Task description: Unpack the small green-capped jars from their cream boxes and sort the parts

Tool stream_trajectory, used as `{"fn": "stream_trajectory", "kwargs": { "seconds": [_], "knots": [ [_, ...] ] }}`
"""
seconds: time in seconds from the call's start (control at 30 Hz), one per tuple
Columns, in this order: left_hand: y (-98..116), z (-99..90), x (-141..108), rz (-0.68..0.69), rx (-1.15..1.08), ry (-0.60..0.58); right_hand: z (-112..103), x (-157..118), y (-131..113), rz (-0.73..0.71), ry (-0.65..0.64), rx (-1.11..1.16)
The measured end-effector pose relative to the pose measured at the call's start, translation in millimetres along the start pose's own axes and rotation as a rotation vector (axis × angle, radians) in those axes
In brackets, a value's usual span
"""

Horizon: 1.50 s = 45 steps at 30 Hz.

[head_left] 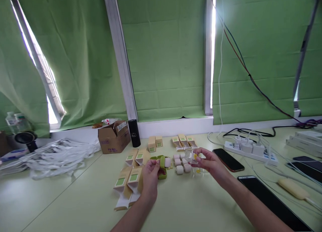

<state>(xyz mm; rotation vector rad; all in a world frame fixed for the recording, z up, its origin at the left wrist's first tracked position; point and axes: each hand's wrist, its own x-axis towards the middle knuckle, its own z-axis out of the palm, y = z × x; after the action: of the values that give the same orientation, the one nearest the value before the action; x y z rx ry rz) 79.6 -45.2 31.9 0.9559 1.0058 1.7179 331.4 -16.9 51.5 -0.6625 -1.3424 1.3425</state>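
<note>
My left hand (151,178) has its fingers closed on a small green holder (162,162) with a white block (167,163) at its right side. More green pieces (162,174) lie just beyond and below those fingers. Between thumb and fingers, my right hand (207,160) pinches a clear plastic cup (190,156) with a yellow spot on it. Another clear piece (198,171) lies on the table under that hand. Several white rounded blocks (179,169) sit grouped between my two hands. Beside my left hand stand open cream cartons (135,176) with green labels.
Farther back are more cartons (184,142), a brown cardboard box (110,138) and a black cylinder (134,133). On the right lie phones (228,159), a black tablet-like device (271,198), a power strip (251,152) and loose cables. White straps (60,154) spread across the left.
</note>
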Motion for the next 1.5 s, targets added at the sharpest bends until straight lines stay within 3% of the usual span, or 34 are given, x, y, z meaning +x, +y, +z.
{"fn": "stream_trajectory", "kwargs": {
  "seconds": [0.13,0.3,0.47,0.63,0.93,1.23,1.3,1.4,1.5],
  "knots": [
    [-1,0.5,-1,-0.006,0.000,-0.013,-26,-1,-19,-0.106,0.035,-0.523],
    [0,1.5,-1,-0.011,0.005,-0.032,-40,-6,-34,0.085,0.006,-1.126],
    [1,1.6,-1,-0.003,-0.001,-0.042,-36,-14,-49,0.271,-0.002,-1.398],
    [1,2.3,-2,-0.008,0.005,-0.054,-30,-18,-47,0.319,-0.086,-1.608],
    [1,2.5,-4,-0.002,-0.012,-0.065,-31,-14,-26,0.297,-0.096,-1.710],
    [2,3.6,-5,-0.010,-0.002,-0.071,-37,-18,-41,0.274,-0.045,-1.662],
    [2,4.1,-5,-0.015,-0.012,-0.078,-33,-17,-43,0.185,0.000,-1.613],
    [0,5.0,-6,-0.045,-0.037,-0.101,-17,-15,-38,-0.061,0.042,-1.513],
    [-3,5.5,-5,-0.121,-0.057,-0.125,7,-13,-25,-0.315,-0.005,-1.359]
  ]
}}
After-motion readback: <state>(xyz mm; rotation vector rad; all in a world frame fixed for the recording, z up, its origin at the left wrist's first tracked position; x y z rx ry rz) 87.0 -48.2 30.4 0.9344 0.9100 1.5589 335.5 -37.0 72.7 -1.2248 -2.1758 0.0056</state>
